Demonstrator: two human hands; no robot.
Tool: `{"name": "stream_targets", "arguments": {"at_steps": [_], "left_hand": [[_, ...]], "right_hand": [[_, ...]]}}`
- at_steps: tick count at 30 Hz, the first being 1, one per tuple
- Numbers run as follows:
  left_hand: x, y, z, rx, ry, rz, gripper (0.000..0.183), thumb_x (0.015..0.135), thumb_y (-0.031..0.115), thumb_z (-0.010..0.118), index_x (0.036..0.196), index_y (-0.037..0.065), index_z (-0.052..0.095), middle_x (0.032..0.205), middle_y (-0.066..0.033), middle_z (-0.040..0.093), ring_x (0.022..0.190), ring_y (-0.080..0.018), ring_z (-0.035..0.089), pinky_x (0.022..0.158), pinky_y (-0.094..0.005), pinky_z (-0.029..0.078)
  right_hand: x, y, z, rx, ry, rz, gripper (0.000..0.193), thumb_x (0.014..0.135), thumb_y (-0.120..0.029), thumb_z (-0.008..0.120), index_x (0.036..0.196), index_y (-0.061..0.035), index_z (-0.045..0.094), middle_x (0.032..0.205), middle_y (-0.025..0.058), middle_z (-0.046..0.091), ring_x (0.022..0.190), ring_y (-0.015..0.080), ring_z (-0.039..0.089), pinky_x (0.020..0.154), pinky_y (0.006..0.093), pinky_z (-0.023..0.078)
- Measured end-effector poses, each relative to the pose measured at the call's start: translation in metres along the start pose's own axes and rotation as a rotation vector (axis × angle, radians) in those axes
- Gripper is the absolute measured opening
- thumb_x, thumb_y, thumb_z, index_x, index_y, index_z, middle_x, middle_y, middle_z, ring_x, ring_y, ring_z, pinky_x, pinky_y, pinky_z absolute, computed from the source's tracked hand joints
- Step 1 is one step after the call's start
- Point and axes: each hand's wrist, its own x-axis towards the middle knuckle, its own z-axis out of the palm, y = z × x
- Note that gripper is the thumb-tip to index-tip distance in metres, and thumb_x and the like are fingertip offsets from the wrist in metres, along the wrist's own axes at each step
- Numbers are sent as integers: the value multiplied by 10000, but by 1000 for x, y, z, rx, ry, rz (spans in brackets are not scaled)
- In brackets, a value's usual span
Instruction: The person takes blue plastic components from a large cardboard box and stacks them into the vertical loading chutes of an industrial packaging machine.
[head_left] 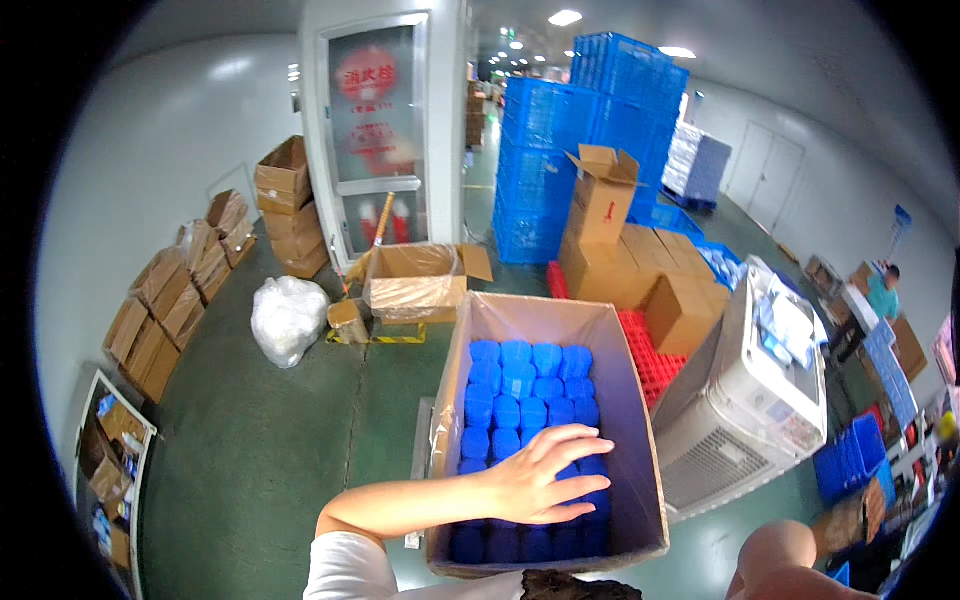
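My left hand (555, 475) reaches from the left over an open cardboard box (640, 440). Its fingers are spread and nothing shows in its grasp; whether the fingertips touch what lies below, I cannot tell. Rows of rounded blue pieces (518, 379), alike in size and tightly packed, fill the box floor up to its left wall. A strip along the right inner wall holds none of them. A clear plastic liner hangs over the box's left edge. Of my right arm only a bent bare part (775, 560) appears at the lower right; the right hand is out of sight.
A white floor-standing machine (720, 410) stands right of the box. Beyond are a red pallet (645, 345) with cartons (640, 260), stacked blue crates (545, 170) and an open carton (415, 285). A stuffed plastic bag (288, 320) lies left. Another person (883, 298) is far right.
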Motion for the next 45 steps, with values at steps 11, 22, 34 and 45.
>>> {"name": "stream_targets", "arguments": {"at_steps": [11, 22, 34, 45], "left_hand": [[-4, -16, 30, -121, -344, -18, 412, 714, 209, 718, 1085, 111, 566, 1307, -177, 379, 1161, -362, 412, 949, -449, 372], [-17, -68, 51, 93, -570, -129, 417, 679, 220, 714, 1039, 81, 555, 1302, -207, 391, 1160, -392, 423, 943, -486, 392], [-101, -192, 81, 243, -1198, -917, 489, 766, 302, 670, 1146, 17, 554, 1102, -188, 571, 1038, -336, 549, 871, -414, 454], [-174, -300, 162, -464, 1110, -1978, 656, 809, 572, 548, 1076, -27, 537, 999, -149, 592, 778, -285, 613, 561, -363, 513]], "right_hand": [[-7, -31, -46, -358, -57, 250, 547, 837, -403, 480, 1293, -110, 406, 1368, 155, 338, 1268, 300, 316, 1033, 445, 271], [6, -49, -93, -466, -25, 361, 544, 816, -391, 532, 1244, -72, 430, 1307, 193, 385, 1227, 348, 364, 1018, 455, 292], [-167, -110, -60, -192, -1190, 1353, 478, 694, -84, 685, 1149, -44, 542, 1275, 162, 446, 1176, 354, 427, 957, 440, 370], [-177, -128, -60, -316, -1183, 1602, 243, 722, -89, 643, 960, -43, 625, 891, 108, 629, 841, 275, 600, 785, 380, 469]]}}
